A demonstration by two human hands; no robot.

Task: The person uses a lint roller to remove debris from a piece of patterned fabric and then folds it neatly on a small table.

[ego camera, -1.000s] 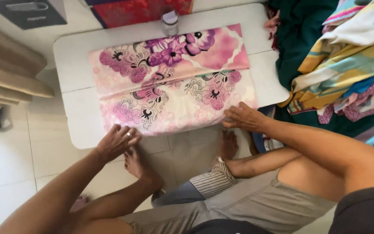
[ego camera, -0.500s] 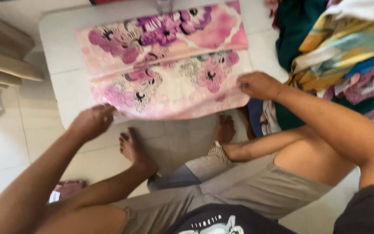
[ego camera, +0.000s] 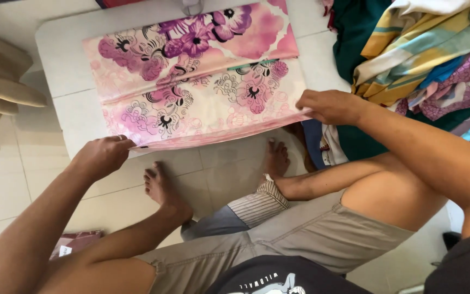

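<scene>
Two bare feet rest on the pale tiled floor (ego camera: pixel 6 185), near the person. Above them, the left hand (ego camera: pixel 101 157) is closed on the near left corner of one pink flowered cloth (ego camera: pixel 202 81). The right hand (ego camera: pixel 327 106) pinches the near right corner of it. The cloth lies folded on one white tabletop (ego camera: pixel 66 41), its near edge lifted a little. To the right sits one pile of bright mixed cloths (ego camera: pixel 425 60).
</scene>
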